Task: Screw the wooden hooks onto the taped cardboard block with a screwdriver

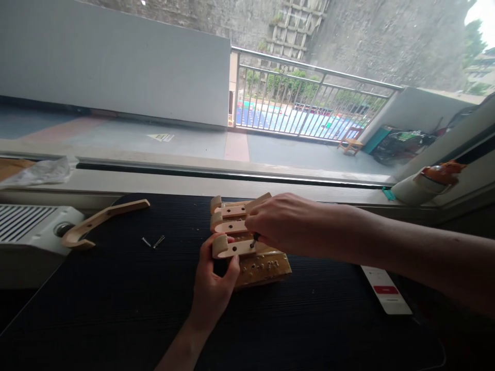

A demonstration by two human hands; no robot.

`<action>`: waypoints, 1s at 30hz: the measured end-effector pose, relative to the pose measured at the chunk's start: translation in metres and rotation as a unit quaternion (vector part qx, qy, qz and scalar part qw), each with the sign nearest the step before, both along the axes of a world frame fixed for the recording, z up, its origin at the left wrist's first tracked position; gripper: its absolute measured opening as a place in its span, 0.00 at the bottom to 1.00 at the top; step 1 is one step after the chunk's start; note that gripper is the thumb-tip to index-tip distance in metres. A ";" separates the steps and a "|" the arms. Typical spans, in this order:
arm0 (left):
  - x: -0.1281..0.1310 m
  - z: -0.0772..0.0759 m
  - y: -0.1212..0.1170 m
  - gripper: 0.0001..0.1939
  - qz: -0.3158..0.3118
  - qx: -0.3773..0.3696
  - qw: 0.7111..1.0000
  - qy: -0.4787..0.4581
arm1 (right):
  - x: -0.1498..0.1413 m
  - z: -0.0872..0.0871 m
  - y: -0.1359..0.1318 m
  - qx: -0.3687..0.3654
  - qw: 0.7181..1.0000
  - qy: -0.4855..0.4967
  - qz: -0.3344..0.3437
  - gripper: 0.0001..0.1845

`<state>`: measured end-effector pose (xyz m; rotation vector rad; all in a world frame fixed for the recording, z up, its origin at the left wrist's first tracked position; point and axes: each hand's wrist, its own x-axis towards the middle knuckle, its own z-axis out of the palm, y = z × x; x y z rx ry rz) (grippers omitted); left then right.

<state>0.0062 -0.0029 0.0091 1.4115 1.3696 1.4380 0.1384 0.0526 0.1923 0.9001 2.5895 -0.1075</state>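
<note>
My left hand (pixel 212 288) has a narrow hold on the nearest wooden hook (pixel 243 249), thumb on the near side and fingers around its curled end. My right hand (pixel 286 221) is closed around a slim dark tool (pixel 256 237), mostly hidden in my fist, its tip at the 2nd hole of that hook. The wood looks light, stiff and smooth, so I'd expect it to twist before it bends; the curl gives me the best purchase, with my fingertips clear of the tip. Below lies a pitted block (pixel 266 268), glossy and perhaps slippery, probably the heavier part and best steadied by its sides. Beyond are 2 more hooks (pixel 236 226), side by side. Farther left on the dark table (pixel 154 309) lie small screws (pixel 159 241) and 1 loose hook (pixel 119 207).
</note>
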 end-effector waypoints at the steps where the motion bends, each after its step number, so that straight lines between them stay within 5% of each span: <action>1: 0.000 0.000 0.000 0.16 0.001 -0.003 1.000 0.000 | 0.000 -0.001 0.001 0.000 1.000 0.002 -0.008 0.06; 8: 0.000 -0.001 0.000 0.17 0.003 0.004 1.000 0.013 | 0.010 -0.007 -0.001 0.020 0.990 0.013 -0.141 0.15; 19: 0.000 0.000 0.001 0.15 -0.004 0.014 1.000 0.012 | 0.000 0.001 -0.007 0.007 1.000 -0.005 -0.030 0.06; 30: 0.003 0.004 -0.001 0.14 0.009 0.019 1.000 0.007 | 0.004 0.002 -0.006 0.027 0.991 -0.003 -0.135 0.12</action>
